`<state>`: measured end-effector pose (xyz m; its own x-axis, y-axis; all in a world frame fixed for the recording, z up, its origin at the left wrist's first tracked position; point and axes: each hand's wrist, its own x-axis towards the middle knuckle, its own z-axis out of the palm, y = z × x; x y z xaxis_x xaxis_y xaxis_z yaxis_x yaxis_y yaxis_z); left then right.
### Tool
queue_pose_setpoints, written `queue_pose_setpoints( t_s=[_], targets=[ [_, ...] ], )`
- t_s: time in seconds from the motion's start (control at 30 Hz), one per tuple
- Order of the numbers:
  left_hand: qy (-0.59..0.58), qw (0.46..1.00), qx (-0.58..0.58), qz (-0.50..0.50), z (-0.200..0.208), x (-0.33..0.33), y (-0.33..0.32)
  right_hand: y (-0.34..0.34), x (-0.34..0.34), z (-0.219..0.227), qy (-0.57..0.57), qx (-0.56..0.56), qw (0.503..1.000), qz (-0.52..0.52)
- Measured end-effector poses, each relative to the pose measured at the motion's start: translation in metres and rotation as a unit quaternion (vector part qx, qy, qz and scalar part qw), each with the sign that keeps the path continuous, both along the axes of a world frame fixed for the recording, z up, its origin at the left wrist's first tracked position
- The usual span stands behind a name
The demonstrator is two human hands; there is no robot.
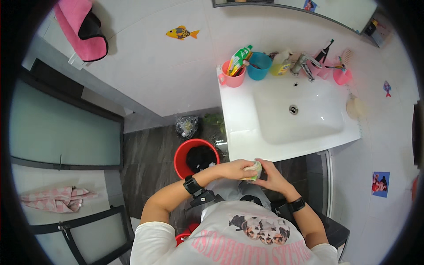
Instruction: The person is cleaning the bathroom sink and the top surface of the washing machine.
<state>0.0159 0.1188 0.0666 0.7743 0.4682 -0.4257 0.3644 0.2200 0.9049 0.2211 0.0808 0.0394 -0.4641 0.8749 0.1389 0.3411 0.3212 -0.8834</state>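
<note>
Close in front of my body, just off the sink's front edge, both hands meet around a small pale green and whitish thing (254,168). It looks like a crumpled cloth or soft packet, but its exact kind is too small to make out. My left hand (236,169) is closed on its left side, with the thumb over it. From the right, my right hand (274,178) curves its fingers and thumb around the other side. The palms hide part of the thing.
Beyond my hands is the white sink (240,132), with a pink cup (232,80), a blue cup (259,66), a soap bottle (281,65) and a faucet (302,66) along its back. A red bucket (178,159) with dark contents stands on the floor beside a plastic bag (187,126).
</note>
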Motion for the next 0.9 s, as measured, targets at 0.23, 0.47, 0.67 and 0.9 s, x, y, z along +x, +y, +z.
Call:
queue_pose_setpoints(
  t_s=[0.23, 0.47, 0.67, 0.9],
  targets=[
    [0.132, 0.935, 0.327, 0.031, 0.013, -0.015, 0.005, -0.002, 0.044, 0.003, 0.018, -0.073, 0.988, -0.131],
    [0.154, 0.961, 0.229, 0.033, -0.033, 0.005, -0.077, -0.069, 0.09, -0.018, 0.163, -0.106, 0.939, -0.282],
    [-0.065, 0.981, 0.183, -0.022, -0.018, 0.109, -0.078, -0.109, 0.085, 0.027, 0.101, -0.077, 0.964, -0.234],
    [-0.046, 0.99, 0.124, -0.041, -0.024, 0.156, -0.076, -0.144, 0.115, 0.036, 0.115, -0.047, 0.905, -0.407]
  ],
)
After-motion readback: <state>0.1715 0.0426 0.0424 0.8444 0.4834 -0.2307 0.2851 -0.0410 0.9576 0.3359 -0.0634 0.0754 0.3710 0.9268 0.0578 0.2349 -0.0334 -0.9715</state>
